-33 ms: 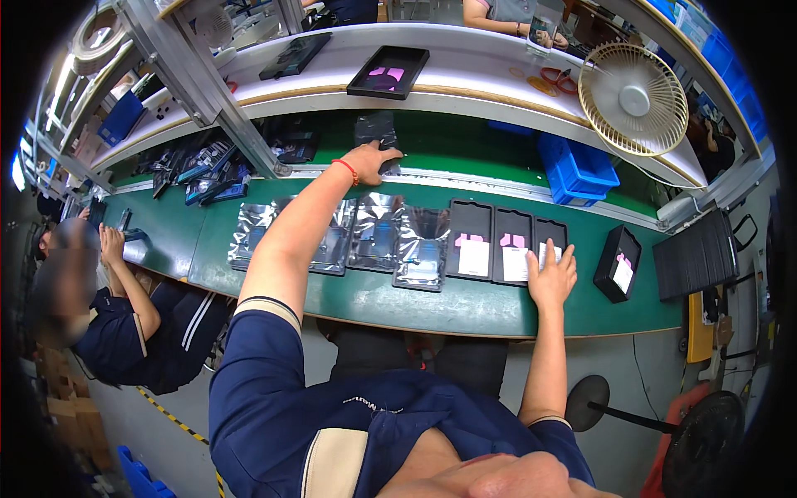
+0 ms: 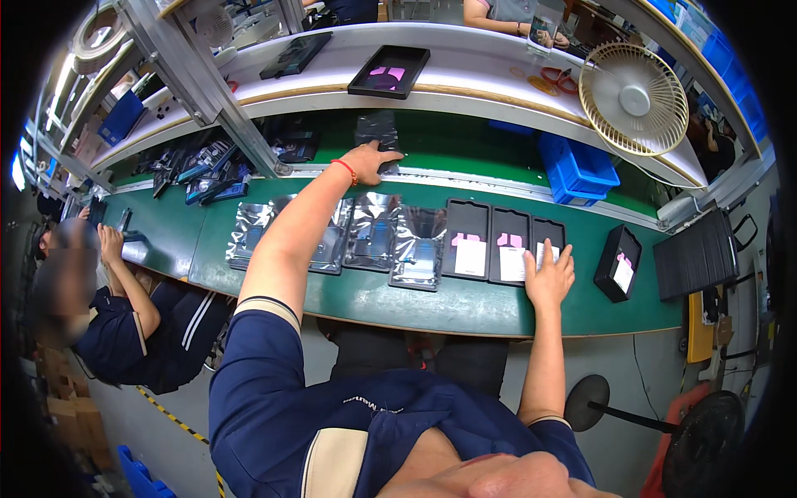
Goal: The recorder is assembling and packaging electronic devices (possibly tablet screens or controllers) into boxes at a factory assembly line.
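My left hand [image 2: 364, 163] reaches to the back of the green bench, fingers spread at the near end of a stack of dark, shiny plastic bags [image 2: 376, 129]. On the right, my right hand [image 2: 548, 278] lies with outstretched fingers over the front of a black tray [image 2: 549, 230], partly covering its white card. Two more black trays, one in the middle [image 2: 510, 222] and one to its left [image 2: 467, 218], stand alongside in a row, each with a pink piece and a white card. Left of them, several trays in silvery bags [image 2: 417, 249] continue the row, partly hidden by my left arm.
Another black tray [image 2: 618, 264] stands apart at the right. Blue bins [image 2: 577, 170] sit behind, under a shelf [image 2: 473, 87] carrying a fan [image 2: 633, 98] and a black tray [image 2: 388, 72]. Dark packages [image 2: 217, 173] pile up at left, near a seated co-worker [image 2: 124, 307].
The row of trays and bagged trays has slid slightly left, and my right hand has moved left with it. My left hand stays at the dark bags.
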Demonstrator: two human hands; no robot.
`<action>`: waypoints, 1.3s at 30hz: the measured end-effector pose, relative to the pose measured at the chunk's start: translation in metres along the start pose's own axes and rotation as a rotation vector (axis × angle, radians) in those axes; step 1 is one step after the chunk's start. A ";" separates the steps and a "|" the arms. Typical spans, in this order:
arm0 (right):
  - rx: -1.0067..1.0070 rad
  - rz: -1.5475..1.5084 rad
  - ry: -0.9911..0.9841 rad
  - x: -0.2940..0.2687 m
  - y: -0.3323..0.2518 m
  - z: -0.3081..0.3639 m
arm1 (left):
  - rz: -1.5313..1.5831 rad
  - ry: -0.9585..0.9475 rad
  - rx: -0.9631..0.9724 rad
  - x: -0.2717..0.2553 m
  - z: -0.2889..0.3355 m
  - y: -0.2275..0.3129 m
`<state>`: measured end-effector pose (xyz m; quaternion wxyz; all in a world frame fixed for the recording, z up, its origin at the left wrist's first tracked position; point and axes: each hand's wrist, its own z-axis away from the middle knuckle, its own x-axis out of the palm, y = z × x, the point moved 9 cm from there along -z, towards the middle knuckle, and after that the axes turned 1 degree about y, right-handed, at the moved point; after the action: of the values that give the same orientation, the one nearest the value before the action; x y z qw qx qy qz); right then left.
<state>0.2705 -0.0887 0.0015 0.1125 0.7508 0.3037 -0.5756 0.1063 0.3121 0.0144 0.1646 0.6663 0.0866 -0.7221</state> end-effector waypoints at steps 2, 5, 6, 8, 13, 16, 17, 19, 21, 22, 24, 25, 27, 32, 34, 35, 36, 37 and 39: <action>0.001 -0.001 0.014 0.001 -0.018 0.008 | -0.073 0.130 0.042 0.000 0.010 -0.005; 0.014 0.014 0.033 0.000 -0.032 0.020 | 0.196 0.070 -0.071 -0.001 0.007 -0.003; 0.024 0.023 0.043 -0.001 -0.036 0.024 | 0.229 0.084 -0.078 -0.002 0.006 -0.002; 0.013 0.012 0.040 -0.002 -0.048 0.030 | 0.246 0.169 -0.132 -0.008 0.011 -0.009; -0.017 -0.015 0.031 0.003 -0.078 0.040 | 0.333 0.546 -0.228 -0.028 0.046 -0.040; 0.014 0.003 0.031 0.002 -0.066 0.039 | 0.252 0.573 -0.242 -0.068 0.065 0.021; 0.006 -0.003 0.035 0.002 -0.072 0.040 | 0.215 0.596 -0.202 -0.072 0.081 0.036; -0.002 -0.021 0.029 0.000 -0.081 0.042 | 0.032 0.664 0.020 -0.059 0.112 0.095; -0.004 -0.030 0.036 -0.002 -0.086 0.041 | -0.075 0.663 0.132 -0.035 0.131 0.151; -0.016 -0.037 0.022 -0.001 -0.089 0.043 | -0.088 0.658 0.144 -0.015 0.138 0.166; -0.038 -0.045 0.005 0.002 -0.094 0.046 | -0.031 0.559 0.128 0.016 0.143 0.179; -0.036 -0.046 -0.018 0.003 -0.094 0.048 | 0.041 0.469 0.105 0.026 0.143 0.180; -0.043 -0.047 -0.038 0.002 -0.099 0.045 | 0.161 0.442 0.077 0.031 0.148 0.176; -0.222 -0.228 -0.009 -0.030 -0.152 0.008 | 0.104 0.462 0.062 0.027 0.164 0.179; -0.436 -0.451 -0.134 -0.024 -0.201 -0.014 | 0.102 0.472 0.044 0.027 0.161 0.181; -0.491 -0.545 -0.245 -0.013 -0.231 -0.024 | 0.099 0.480 0.043 0.027 0.160 0.182; -0.599 -0.555 -0.273 -0.003 -0.262 -0.034 | 0.109 0.459 0.036 0.027 0.160 0.182; -0.705 -0.562 -0.299 0.014 -0.291 -0.042 | 0.118 0.438 0.031 0.026 0.159 0.182; -0.833 -0.492 -0.289 0.056 -0.342 -0.062 | 0.149 0.427 0.014 0.025 0.160 0.179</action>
<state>0.1277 0.2321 0.0299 0.3045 0.4609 0.6570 -0.5130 0.0184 0.0868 0.0221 0.1907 0.8098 0.0649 -0.5511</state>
